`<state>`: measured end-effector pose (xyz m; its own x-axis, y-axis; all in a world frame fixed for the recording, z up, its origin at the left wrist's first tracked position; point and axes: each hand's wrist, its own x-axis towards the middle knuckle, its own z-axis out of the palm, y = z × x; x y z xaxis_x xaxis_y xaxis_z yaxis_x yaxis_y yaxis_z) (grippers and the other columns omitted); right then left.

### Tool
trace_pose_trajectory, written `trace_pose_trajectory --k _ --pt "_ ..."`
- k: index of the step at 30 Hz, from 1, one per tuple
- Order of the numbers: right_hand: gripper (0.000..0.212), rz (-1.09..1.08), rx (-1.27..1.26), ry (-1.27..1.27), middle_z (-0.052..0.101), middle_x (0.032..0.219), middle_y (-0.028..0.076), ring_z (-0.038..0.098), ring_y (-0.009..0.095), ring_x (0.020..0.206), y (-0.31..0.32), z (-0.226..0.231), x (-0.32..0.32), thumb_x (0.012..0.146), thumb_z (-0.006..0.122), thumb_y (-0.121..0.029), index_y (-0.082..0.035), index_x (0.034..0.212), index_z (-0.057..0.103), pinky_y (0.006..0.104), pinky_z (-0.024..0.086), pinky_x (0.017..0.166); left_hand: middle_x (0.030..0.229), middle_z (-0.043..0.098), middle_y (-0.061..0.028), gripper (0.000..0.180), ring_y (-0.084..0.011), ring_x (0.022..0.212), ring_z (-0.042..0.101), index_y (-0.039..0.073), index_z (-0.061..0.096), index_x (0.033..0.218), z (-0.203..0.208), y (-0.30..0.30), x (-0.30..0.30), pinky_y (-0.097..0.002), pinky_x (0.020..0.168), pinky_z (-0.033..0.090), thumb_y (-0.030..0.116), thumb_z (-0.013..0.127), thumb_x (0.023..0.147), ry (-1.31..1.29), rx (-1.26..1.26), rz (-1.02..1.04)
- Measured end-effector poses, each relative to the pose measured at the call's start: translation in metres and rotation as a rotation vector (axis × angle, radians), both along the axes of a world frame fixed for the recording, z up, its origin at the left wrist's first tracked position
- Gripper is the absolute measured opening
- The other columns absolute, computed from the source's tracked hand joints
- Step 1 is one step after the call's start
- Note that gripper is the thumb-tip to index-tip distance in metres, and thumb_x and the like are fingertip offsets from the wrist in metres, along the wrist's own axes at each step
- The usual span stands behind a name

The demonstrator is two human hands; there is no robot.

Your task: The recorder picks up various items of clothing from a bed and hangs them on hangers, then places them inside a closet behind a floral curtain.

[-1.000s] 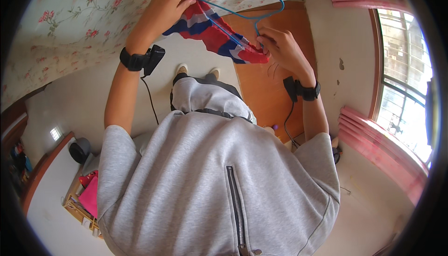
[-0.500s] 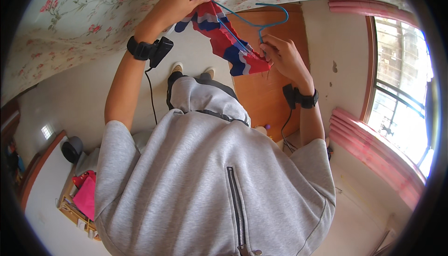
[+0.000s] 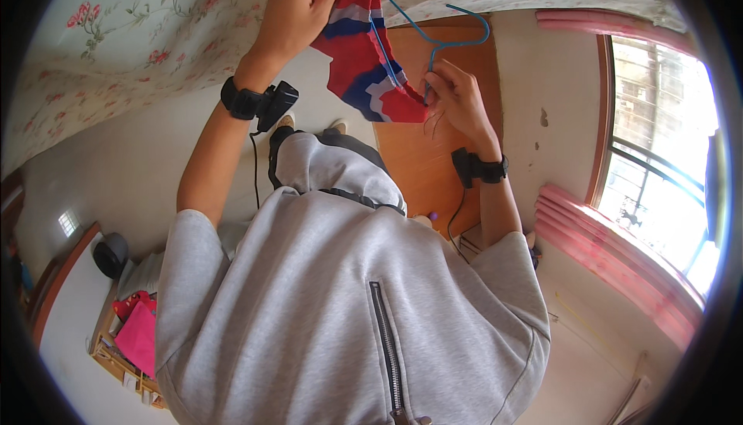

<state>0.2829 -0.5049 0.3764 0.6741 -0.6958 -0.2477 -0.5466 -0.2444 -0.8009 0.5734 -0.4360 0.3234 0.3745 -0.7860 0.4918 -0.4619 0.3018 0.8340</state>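
Observation:
A blue clothes hanger [image 3: 408,22] is tilted between my hands, its hook pointing up and to the right. My right hand [image 3: 457,92] pinches it near the base of the hook, close to the lower right corner of a red, blue and grey patterned garment [image 3: 364,61]. The hanger's bar runs along the garment's open edge, and its far end sits in the upper red corner. My left hand [image 3: 306,7] is at that upper end, fingers curled against the cloth's edge; the fingertips' exact hold is partly hidden. Loose threads dangle under my right hand.
Pale floral cloth [image 3: 162,30] hangs along the far left and top. A brown wooden door [image 3: 410,162] stands beyond the garment. On the right are a bright window [image 3: 658,146] and a pink curtain [image 3: 611,255]. A pink item [image 3: 139,336] lies on a shelf at lower left.
My left hand has shifted slightly up and left, off the hanger's end. The garment looks more spread. My right hand has moved a little left with the hanger.

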Motion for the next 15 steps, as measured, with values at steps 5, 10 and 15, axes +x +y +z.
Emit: trace_pose_trajectory --k 5,10,15 --pt "0.013 -0.097 0.071 -0.121 0.067 0.077 0.006 0.063 0.011 0.062 -0.002 -0.022 0.008 0.101 0.052 -0.004 0.003 0.096 0.062 0.0262 0.053 0.056 0.095 0.074 -0.009 0.019 -0.0173 0.08 0.07 0.006 0.069 0.112 0.03 -0.014 -0.02 -0.0285 0.071 0.054 0.011 0.054 0.102 -0.034 -0.074 0.013" --pt "0.015 -0.177 0.09 -0.206 0.068 0.079 0.006 0.063 0.01 0.061 -0.016 -0.049 0.011 0.102 0.05 -0.005 0.002 0.095 0.061 0.0265 0.053 0.055 0.112 0.066 -0.0209 0.036 -0.0363 0.107 0.064 0.004 0.059 0.128 0.084 -0.06 -0.078 -0.0448 0.094 0.051 0.013 0.059 0.094 -0.23 -0.156 -0.073" --pt "0.018 -0.052 -0.038 -0.26 0.065 0.066 0.006 0.065 0.014 0.058 -0.059 -0.088 0.017 0.101 0.05 -0.006 0.002 0.089 0.061 0.0288 0.052 0.055 0.105 0.07 -0.0221 0.052 -0.037 0.104 0.065 -0.007 0.056 0.126 0.071 -0.18 -0.113 -0.0435 0.091 0.054 0.023 0.063 0.085 -0.501 -0.175 0.275"
